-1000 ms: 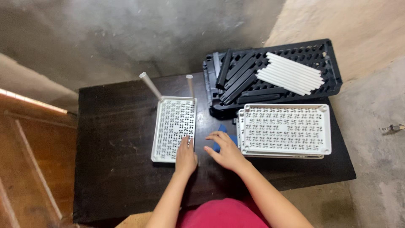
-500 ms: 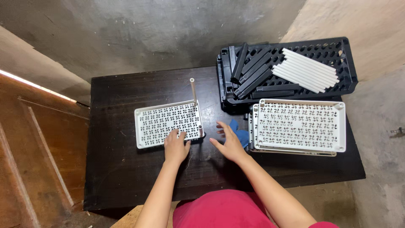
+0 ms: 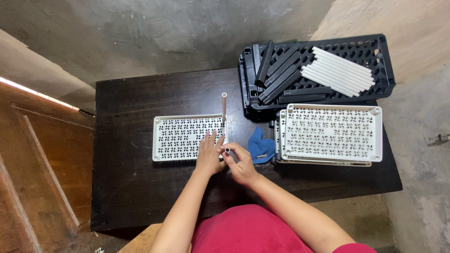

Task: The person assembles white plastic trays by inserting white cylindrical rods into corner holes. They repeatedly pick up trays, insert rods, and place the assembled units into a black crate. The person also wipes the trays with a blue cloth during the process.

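Right hand point(image 3: 242, 165) pinches a short white tube point(image 3: 227, 150) at the perforated white tray's point(image 3: 183, 138) near-right corner; left hand point(image 3: 207, 154) lies flat, fingers spread, on the tray. Tube looks light, rigid, best gripped mid-shaft.

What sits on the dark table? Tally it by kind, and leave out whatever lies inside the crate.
Single white perforated tray: 1
Stack of white perforated trays: 1 (how many trays are in it cannot be told)
Upright white tubes: 2, one pinched by the right hand
Black crate: 1
Blue cloth: 1
Total: 6
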